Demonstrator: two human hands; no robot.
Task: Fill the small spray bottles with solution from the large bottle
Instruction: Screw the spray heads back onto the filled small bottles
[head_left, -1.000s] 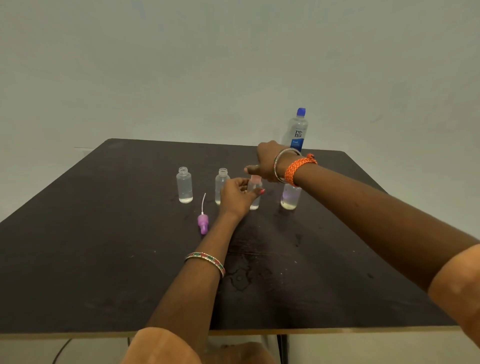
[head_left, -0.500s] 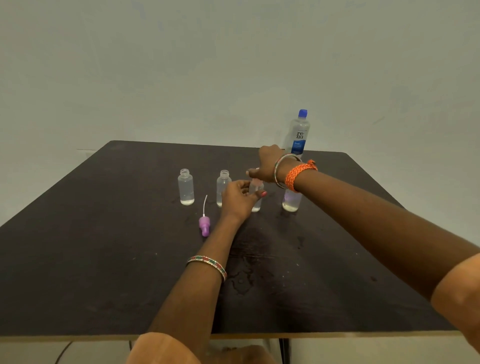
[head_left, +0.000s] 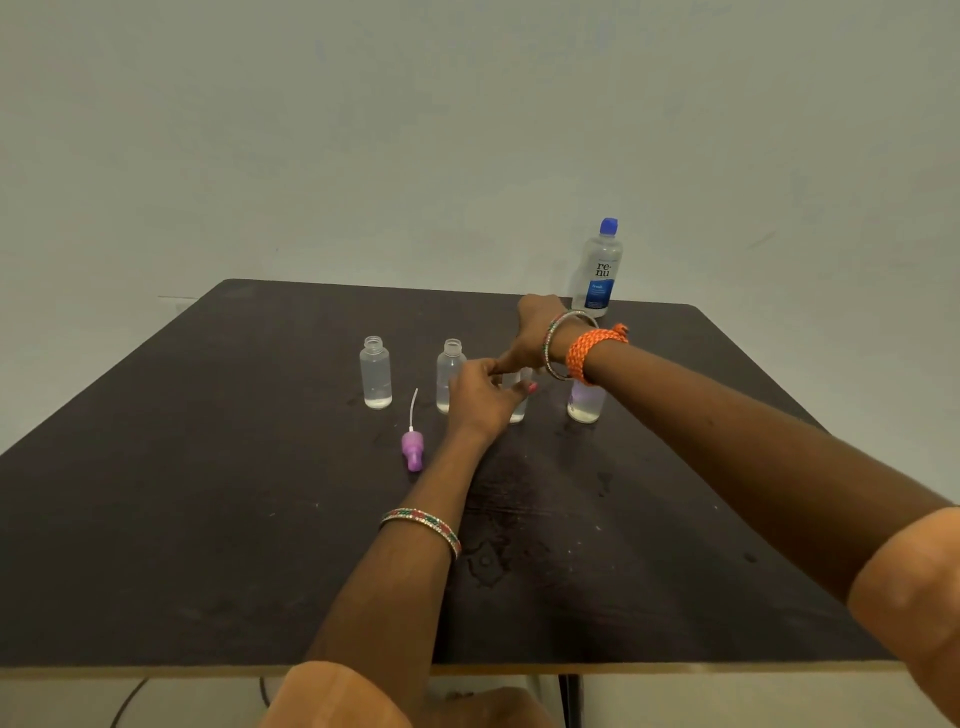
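Four small clear bottles stand in a row on the dark table (head_left: 208, 519). The first small bottle (head_left: 375, 373) and the second small bottle (head_left: 451, 371) are uncapped, each with a little liquid. My left hand (head_left: 483, 402) grips the third small bottle (head_left: 519, 410) from the near side. My right hand (head_left: 535, 332) comes down over its top, fingers curled on its spray cap, which is mostly hidden. The fourth small bottle (head_left: 586, 405) stands partly behind my right wrist. The large bottle (head_left: 597, 270), blue-capped, stands upright at the far right edge.
A purple spray cap (head_left: 412, 448) with its white tube lies on the table in front of the second bottle. Wet patches mark the table in front of the row. The near table edge runs below my forearms.
Both hands stay on the third bottle. My right hand has settled lower over its top, so the pinkish cap seen earlier is now covered.
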